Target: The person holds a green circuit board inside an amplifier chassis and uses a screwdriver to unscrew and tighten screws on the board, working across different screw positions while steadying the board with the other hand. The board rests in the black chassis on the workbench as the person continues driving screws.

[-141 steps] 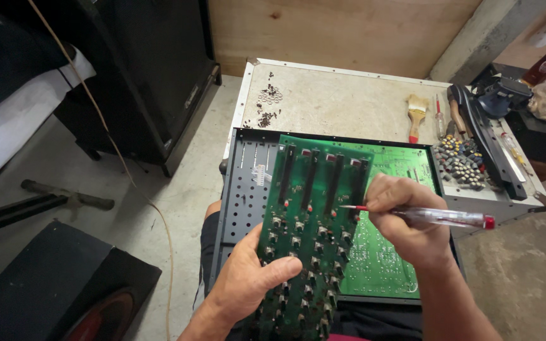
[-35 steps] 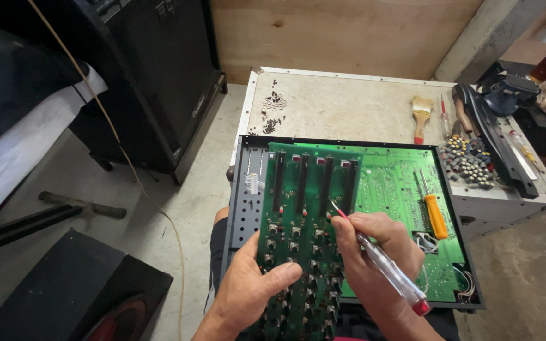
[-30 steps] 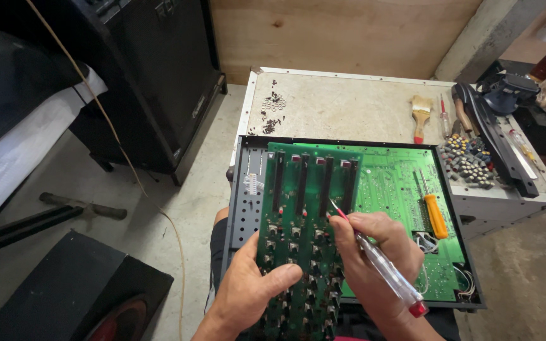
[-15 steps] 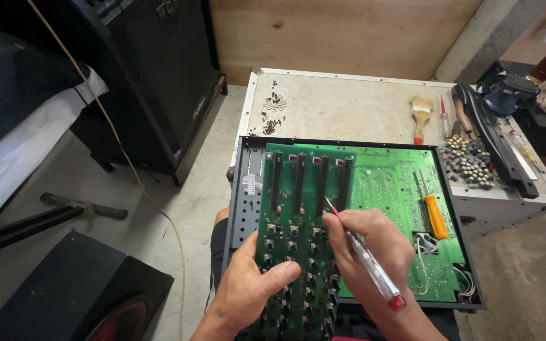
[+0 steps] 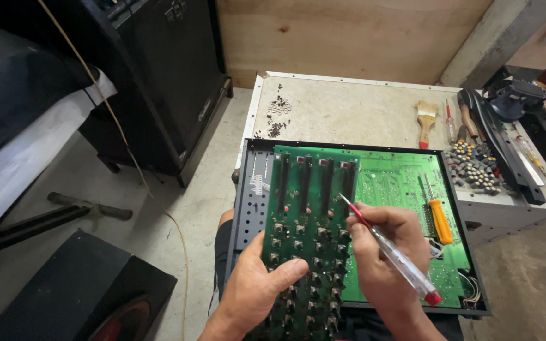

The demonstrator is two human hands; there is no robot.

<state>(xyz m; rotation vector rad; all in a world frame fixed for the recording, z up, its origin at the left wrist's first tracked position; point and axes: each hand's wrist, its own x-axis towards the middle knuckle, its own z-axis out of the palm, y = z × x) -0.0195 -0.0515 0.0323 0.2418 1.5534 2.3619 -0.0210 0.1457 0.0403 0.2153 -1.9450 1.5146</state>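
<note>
The left hand [image 5: 257,287] grips the near-left edge of a tilted green circuit board [image 5: 308,221] over an open black metal chassis [image 5: 248,208]. The right hand [image 5: 383,252] pinches a clear red-tipped screwdriver [image 5: 390,251] pen-like, tip touching the board. Beyond, an orange-handled screwdriver [image 5: 439,218] lies inside the chassis.

The left hand [image 5: 257,287] is gripping the green circuit board [image 5: 308,233] at its near left edge while the right hand [image 5: 383,252] is holding a clear-handled screwdriver [image 5: 390,252] against it.

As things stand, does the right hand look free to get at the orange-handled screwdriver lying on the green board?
Probably not at once. The right hand already grips a clear-handled screwdriver, so its fingers are taken. The orange-handled screwdriver lies uncovered just beside that hand, with nothing across the path.
</note>
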